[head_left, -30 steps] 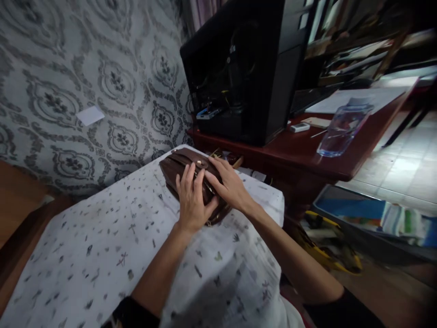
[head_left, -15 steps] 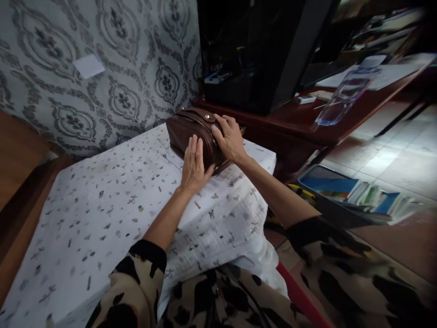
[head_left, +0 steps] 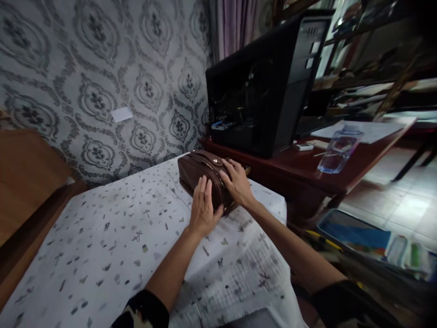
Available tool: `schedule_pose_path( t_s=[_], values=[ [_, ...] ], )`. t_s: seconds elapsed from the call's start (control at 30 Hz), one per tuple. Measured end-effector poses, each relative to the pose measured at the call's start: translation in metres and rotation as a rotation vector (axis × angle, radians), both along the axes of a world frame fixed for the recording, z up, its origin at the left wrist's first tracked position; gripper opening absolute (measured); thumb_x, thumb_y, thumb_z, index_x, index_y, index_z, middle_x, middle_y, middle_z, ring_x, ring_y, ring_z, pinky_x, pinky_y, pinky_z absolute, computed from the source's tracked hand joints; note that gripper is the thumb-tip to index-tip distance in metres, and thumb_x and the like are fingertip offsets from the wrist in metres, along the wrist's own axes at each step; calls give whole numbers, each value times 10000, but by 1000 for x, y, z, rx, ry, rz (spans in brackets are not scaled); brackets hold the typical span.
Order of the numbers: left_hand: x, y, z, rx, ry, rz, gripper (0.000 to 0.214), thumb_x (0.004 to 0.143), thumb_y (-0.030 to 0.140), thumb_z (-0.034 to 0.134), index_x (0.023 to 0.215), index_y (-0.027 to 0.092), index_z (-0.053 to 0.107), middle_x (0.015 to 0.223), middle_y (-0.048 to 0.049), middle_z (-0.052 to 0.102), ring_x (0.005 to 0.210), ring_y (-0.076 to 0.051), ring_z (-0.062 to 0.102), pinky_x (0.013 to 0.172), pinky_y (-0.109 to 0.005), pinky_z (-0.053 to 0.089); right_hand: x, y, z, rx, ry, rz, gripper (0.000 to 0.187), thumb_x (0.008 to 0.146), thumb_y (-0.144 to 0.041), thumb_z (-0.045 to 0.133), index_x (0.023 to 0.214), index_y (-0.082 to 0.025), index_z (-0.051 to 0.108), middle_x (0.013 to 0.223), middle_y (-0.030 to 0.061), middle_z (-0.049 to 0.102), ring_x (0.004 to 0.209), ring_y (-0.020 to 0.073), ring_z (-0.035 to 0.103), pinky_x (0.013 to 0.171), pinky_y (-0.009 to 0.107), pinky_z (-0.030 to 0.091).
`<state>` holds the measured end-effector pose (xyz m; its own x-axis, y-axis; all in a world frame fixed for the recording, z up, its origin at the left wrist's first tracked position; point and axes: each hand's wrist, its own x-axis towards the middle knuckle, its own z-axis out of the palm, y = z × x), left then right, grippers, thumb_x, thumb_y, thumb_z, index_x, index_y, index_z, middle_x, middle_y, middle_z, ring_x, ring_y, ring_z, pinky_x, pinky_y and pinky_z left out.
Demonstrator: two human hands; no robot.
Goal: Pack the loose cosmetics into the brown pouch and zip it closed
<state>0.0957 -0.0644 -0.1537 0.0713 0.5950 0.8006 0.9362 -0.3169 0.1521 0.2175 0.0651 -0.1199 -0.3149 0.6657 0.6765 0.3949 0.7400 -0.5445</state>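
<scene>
Head view: left-hand fingers [head_left: 202,187] straight and side by side, laid against the near side of the brown leather bag [head_left: 194,174]; thumb spread away, set low by the bag's right end. That left hand [head_left: 204,208] rests on the bag without closing round it. Right hand [head_left: 240,184]: fingers bent over the top at the bag's right end, beside the zipper line; whether they pinch anything, cannot tell.

Bag lies at mid-frame, toward the far end of the cloth-covered counter [head_left: 102,269]; metal stud [head_left: 215,161] on its top strap, just left of the right fingers. Cloth: white, small scattered motifs, creased at bottom centre.

Further out, a red-brown wooden counter right of centre. On it: black computer tower [head_left: 249,114], clear bottle [head_left: 337,152] lying between tower and frame's right edge, white sheets [head_left: 362,131] behind the bottle. Lower right: blue item [head_left: 365,239], blurred, with pale floor tiles [head_left: 406,207] above. Upper left: grey damask wallpaper [head_left: 99,100] with a white card [head_left: 121,114]. Purple curtain [head_left: 235,27] at top centre.
</scene>
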Motion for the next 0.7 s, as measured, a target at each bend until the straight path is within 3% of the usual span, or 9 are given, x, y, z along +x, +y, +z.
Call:
schedule_pose_path(
  t_s=[0.17, 0.3, 0.5, 0.6, 0.7],
  values=[
    [1, 0, 2, 4, -25, -8, 885, 930, 252, 571, 1635, 174, 42, 1671, -236, 239, 1580, -361, 213, 1232, -602, 332, 8, -1, -10, 49, -12, 30, 757, 934, -735, 461, 1536, -276, 453, 1575, 167, 378, 1464, 372, 378, 1197, 618, 321],
    [-2, -4, 6, -24, -38, -44, 873, 907, 210, 556, 1634, 179, 73, 1664, -227, 253, 1578, -356, 220, 1239, -605, 322, 11, -3, -18, 106, -36, 28, 820, 910, -749, 504, 1555, -250, 417, 1609, 195, 308, 1481, 390, 351, 1201, 621, 316],
    [-9, -8, 12, 0, -100, -64, 684, 964, 185, 479, 1595, 233, 221, 1601, -196, 369, 1526, -313, 346, 1211, -576, 381, 12, -8, -20, 183, -36, -11, 715, 942, -673, 514, 1545, -297, 434, 1633, 170, 293, 1465, 405, 370, 1183, 646, 331],
    [-25, 6, 19, 29, -265, 21, 528, 1029, 262, 448, 1543, 239, 330, 1572, -179, 410, 1505, -284, 378, 1217, -551, 369, 17, -10, -15, 160, -44, 24, 628, 974, -639, 472, 1502, -301, 488, 1610, 159, 340, 1458, 378, 392, 1191, 626, 338],
    [-52, 35, 26, 35, -404, 124, 523, 1058, 397, 414, 1548, 227, 338, 1594, -185, 379, 1528, -277, 333, 1238, -547, 323, 25, -9, -3, 95, -35, 79, 615, 965, -675, 456, 1391, -254, 594, 1548, 181, 413, 1427, 377, 432, 1175, 611, 368]
  ],
)
